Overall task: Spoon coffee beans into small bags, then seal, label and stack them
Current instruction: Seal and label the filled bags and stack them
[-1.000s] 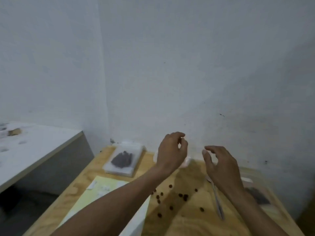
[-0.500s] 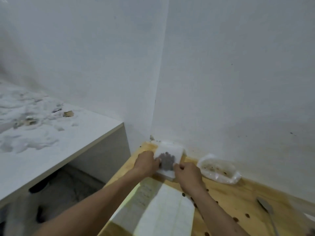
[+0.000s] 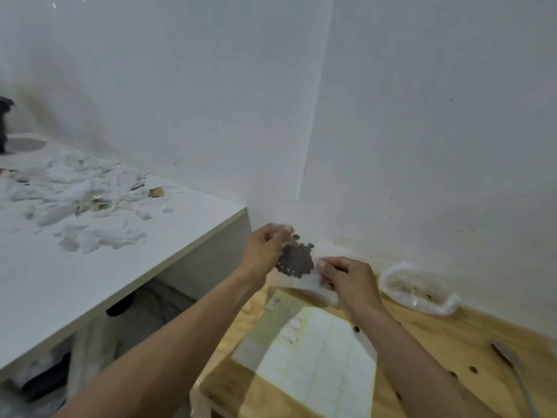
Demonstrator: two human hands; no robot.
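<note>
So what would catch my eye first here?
Probably the dark cluster of coffee beans inside a clear small bag, lifted between the left hand and right hand near the wall corner. Below them, a label sheet lies on the wooden table, with stray beans scattered to its right.

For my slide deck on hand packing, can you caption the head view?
Both hands, left and right, hold a small clear bag of coffee beans above the wooden table, label sheet below.

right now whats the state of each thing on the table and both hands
small bag: holds beans, lifted, pinched at both sides
left hand: gripping bag's left edge
right hand: gripping bag's right edge
large bag: open, nearly empty
label sheet: flat on table
spoon: lying unused
</note>
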